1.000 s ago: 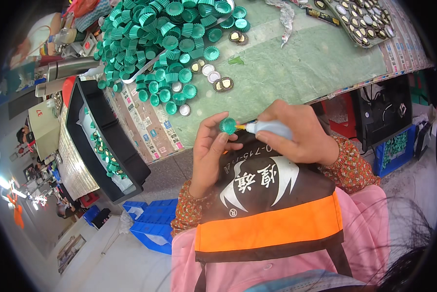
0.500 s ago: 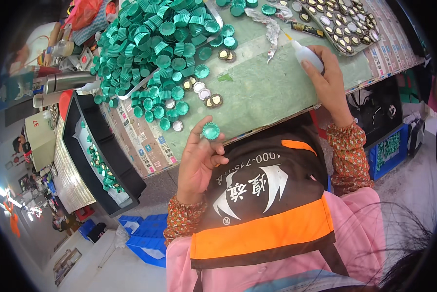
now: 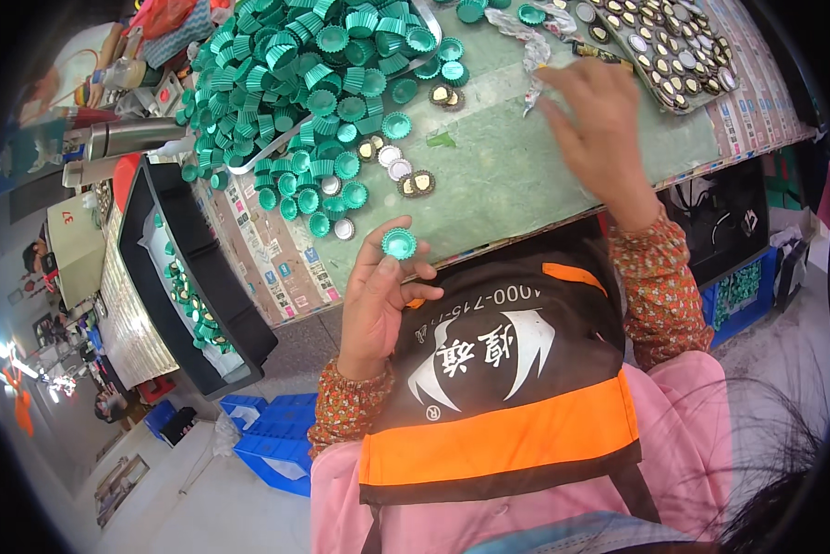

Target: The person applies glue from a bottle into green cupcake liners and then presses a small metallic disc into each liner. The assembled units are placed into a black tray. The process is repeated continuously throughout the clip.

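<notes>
My left hand (image 3: 375,297) is closed at the near table edge. Between thumb and fingers it pinches a small green fluted cap (image 3: 399,242), its open side facing up. My right hand (image 3: 599,138) is over the far right of the green mat, smeared by motion, its fingertips beside a crumpled whitish strip (image 3: 531,57). A small orange-yellow spot shows at its fingertips; the white squeeze bottle's body cannot be seen, and whether the hand holds it is unclear. Several loose dark-rimmed caps (image 3: 417,184), with pale pieces inside, lie beyond my left hand.
Green fluted caps (image 3: 290,83) are heaped at the far left, spilling over a tray's edge. A tray of dark-rimmed caps (image 3: 673,57) sits at the far right. Left of the table stands a black bin (image 3: 239,314) with caps inside. Blue crates (image 3: 276,434) are on the floor.
My right hand has swung left and away from me, toward the crumpled strip; the white bottle's body has gone out of sight. My left hand stays nearly in place, holding the green cap.
</notes>
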The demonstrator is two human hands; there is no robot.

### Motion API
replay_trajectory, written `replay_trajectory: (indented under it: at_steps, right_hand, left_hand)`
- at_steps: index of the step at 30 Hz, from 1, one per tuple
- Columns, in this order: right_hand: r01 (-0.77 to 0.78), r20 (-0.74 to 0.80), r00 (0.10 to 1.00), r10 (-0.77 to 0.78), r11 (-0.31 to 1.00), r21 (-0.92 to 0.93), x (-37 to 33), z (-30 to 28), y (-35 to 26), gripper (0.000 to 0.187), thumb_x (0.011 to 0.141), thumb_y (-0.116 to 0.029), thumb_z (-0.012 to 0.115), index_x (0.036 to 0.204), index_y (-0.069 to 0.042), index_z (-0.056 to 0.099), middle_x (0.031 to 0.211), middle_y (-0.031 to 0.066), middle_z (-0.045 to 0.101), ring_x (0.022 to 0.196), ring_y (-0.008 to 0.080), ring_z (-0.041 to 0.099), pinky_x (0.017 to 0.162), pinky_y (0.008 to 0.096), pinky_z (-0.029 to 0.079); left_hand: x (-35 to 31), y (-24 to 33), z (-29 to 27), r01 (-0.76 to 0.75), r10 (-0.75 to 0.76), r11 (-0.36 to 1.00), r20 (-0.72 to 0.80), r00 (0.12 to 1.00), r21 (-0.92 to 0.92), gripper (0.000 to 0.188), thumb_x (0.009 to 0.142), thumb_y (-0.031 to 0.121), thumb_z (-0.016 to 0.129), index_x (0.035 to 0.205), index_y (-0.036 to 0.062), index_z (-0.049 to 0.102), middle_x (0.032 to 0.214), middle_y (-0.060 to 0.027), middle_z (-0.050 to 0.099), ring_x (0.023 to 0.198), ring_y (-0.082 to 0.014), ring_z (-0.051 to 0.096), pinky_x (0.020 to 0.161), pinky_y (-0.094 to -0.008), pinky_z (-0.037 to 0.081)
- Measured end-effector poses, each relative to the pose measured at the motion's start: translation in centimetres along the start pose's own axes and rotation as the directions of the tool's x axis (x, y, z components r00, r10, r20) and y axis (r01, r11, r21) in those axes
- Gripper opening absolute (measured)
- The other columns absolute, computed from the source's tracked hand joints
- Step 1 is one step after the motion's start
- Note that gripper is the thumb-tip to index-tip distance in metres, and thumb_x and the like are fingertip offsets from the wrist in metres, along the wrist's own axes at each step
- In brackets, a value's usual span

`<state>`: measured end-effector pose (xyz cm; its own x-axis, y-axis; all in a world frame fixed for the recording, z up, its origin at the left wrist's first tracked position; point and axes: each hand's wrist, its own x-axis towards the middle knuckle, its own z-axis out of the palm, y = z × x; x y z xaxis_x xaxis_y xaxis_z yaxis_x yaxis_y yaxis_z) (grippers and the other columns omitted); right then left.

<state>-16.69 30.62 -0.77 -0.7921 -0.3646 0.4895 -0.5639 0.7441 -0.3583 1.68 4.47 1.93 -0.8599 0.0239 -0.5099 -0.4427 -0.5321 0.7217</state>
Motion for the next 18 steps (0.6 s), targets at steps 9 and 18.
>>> replay_trajectory:
  at_steps: [9,18]
  right_hand:
    - [0.243,0.103,0.965,-0.239,0.97,-0.027,4.0,7.5,-4.3,0.018,0.084,-0.013,0.071,0.102,-0.012,0.07,0.092,0.0028,0.056,0.094,0.0237,0.053,0.084,0.0395,0.039]
    - [0.473,0.066,0.869,-0.491,0.861,0.189,1.5,2.8,-3.5,0.024,0.077,-0.01,0.065,0.101,-0.009,0.066,0.1,0.0034,0.062,0.096,0.0237,0.057,0.081,0.0382,0.045]
  left_hand:
    - [0.1,0.4,0.4,-0.046,0.046,0.99,0.008,0.999,0.131,0.049,0.104,0.019,0.049,0.148,0.0001,0.038,0.121,-0.0125,0.059,0.101,-0.0165,0.062,0.082,-0.0315,0.062]
    - [-0.3,-0.1,-1.2,-0.024,0.024,0.999,0.002,1.0,0.027,0.055,0.103,0.021,0.051,0.151,-0.0025,0.035,0.121,-0.013,0.06,0.1,-0.0171,0.062,0.082,-0.0324,0.062]
